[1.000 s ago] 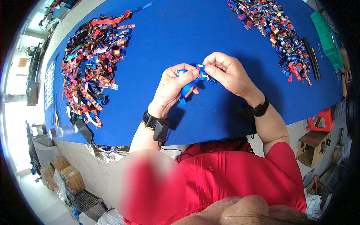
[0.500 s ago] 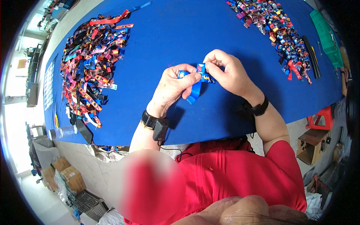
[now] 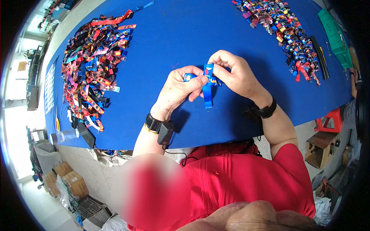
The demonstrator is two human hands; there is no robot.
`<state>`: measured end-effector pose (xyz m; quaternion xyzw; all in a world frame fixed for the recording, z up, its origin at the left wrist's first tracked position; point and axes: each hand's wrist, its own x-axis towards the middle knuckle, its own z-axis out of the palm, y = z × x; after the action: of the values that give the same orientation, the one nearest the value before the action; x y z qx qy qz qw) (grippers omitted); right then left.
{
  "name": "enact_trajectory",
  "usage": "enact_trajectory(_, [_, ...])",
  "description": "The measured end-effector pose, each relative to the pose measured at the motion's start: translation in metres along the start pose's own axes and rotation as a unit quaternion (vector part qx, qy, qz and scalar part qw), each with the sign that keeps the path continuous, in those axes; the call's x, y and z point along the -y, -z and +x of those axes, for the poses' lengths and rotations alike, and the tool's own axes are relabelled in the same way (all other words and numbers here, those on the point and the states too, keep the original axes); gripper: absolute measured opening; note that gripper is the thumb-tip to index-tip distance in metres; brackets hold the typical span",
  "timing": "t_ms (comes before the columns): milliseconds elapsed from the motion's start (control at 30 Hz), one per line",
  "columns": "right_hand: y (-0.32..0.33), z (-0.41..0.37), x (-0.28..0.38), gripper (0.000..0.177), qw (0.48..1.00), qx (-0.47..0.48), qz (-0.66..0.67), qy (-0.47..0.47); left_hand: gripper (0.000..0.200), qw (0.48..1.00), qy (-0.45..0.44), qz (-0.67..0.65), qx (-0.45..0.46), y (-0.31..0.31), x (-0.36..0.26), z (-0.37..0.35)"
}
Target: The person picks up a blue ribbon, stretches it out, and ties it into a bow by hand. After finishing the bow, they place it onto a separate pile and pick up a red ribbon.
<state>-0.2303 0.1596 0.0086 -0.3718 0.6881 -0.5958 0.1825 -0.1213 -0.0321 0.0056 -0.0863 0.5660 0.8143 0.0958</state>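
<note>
A blue printed ribbon [image 3: 207, 95] is held up between my two hands above the blue tablecloth. Its strips cross, with one loose end hanging down and another part standing up. My left hand [image 3: 180, 86] pinches the ribbon between thumb and fingers near the crossing. The thumb and index finger of my right hand [image 3: 237, 75] close on the ribbon's upper right part. Folds behind the fingers are hidden.
A heap of mixed ribbon strips [image 3: 92, 65] covers the table's left side. Folded ribbon pieces [image 3: 283, 32] lie in a band at the upper right, beside black strips [image 3: 320, 57] and a green tray [image 3: 335, 38]. Scissors [image 3: 58, 124], a clear bottle [image 3: 64, 136] and a phone [image 3: 86, 135] sit lower left.
The ribbon's hanging end has swung to the right and now points almost straight down. Both hands stay nearly in place, still gripping the ribbon.
</note>
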Motion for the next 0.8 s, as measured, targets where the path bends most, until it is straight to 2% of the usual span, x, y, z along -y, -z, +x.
enact_trajectory(200, [0.002,0.001,-0.001,0.007,0.997,-0.01,0.06,-0.041,0.019,0.996,-0.073,-0.042,-0.007,0.003,0.007,0.004])
enact_trajectory(367, [-0.002,0.0,-0.003,0.007,0.994,-0.027,0.1,-0.042,0.02,0.999,-0.048,0.01,-0.005,0.009,0.013,0.006])
enact_trajectory(500, [-0.002,0.0,-0.004,0.006,0.996,-0.047,0.075,-0.033,0.024,0.999,-0.031,0.013,-0.02,0.006,0.007,0.004])
enact_trajectory(600, [0.003,0.001,-0.003,0.006,0.996,-0.055,0.066,-0.035,0.028,0.993,-0.097,-0.002,-0.067,0.001,0.007,0.005])
enact_trajectory(700, [0.006,0.002,-0.002,0.006,0.997,-0.057,0.044,-0.039,0.031,0.96,-0.19,0.063,-0.195,0.005,0.015,0.01])
enact_trajectory(733, [0.006,0.002,0.0,0.006,0.997,-0.054,0.046,-0.043,0.025,0.957,-0.209,0.071,-0.191,0.005,0.014,0.009])
enact_trajectory(800, [0.005,0.001,0.002,0.006,0.997,-0.05,0.041,-0.05,0.021,0.966,-0.184,0.092,-0.16,0.0,0.01,0.005])
